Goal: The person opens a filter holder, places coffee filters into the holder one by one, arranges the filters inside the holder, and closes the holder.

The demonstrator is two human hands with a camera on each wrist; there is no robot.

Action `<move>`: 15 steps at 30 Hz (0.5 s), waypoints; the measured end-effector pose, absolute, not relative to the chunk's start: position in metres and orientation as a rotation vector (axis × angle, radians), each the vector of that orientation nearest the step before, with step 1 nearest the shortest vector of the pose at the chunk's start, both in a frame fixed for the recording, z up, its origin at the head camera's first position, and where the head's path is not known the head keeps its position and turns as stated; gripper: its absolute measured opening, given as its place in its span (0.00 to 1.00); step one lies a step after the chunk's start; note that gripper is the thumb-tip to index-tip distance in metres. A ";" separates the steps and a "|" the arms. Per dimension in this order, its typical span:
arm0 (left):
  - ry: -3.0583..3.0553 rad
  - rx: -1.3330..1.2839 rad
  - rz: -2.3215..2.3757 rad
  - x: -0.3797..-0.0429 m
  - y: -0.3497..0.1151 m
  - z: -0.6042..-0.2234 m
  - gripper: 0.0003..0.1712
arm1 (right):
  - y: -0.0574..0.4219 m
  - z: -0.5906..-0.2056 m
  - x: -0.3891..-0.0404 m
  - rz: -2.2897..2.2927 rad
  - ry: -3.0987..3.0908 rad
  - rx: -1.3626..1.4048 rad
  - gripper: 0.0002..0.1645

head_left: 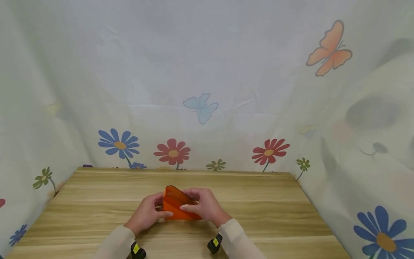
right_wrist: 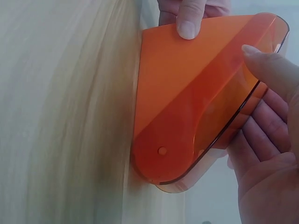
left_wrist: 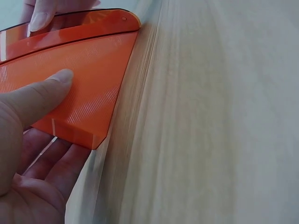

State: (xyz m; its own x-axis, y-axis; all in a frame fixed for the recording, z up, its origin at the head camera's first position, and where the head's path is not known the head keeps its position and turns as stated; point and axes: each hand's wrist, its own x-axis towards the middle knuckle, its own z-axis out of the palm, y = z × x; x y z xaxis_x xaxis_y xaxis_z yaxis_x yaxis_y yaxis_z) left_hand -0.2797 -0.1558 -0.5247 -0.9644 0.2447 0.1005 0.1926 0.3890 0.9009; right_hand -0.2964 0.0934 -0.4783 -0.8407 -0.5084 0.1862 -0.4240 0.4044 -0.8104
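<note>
Both hands hold an orange see-through plastic case (head_left: 176,209) with slanting sides, which stands on the wooden table. My left hand (head_left: 148,213) grips its left end, thumb on the front face and fingers behind. At the upper right, my right hand (head_left: 208,205) holds it between thumb and fingers. The left wrist view shows the case's ribbed front panel (left_wrist: 88,93) below a smooth curved band. A round pivot (right_wrist: 162,150) appears near its rounded lower corner in the right wrist view. Whether anything lies inside cannot be made out.
The light wood-grain table (head_left: 258,205) spreads around the hands. A pale curtain (head_left: 155,72) printed with flowers and butterflies encloses the back and both sides. Dark wrist cameras with yellow marks (head_left: 215,244) sit at both cuffs.
</note>
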 end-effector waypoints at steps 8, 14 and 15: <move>2.567 0.401 1.661 -0.280 -0.154 -0.522 0.35 | 0.093 -0.481 -0.300 -1.462 2.548 -0.866 0.27; 2.574 0.480 1.567 -0.280 -0.160 -0.519 0.39 | 0.096 -0.486 -0.299 -1.515 2.515 -0.840 0.30; 2.569 0.490 1.540 -0.279 -0.163 -0.519 0.41 | 0.098 -0.487 -0.300 -1.540 2.495 -0.815 0.32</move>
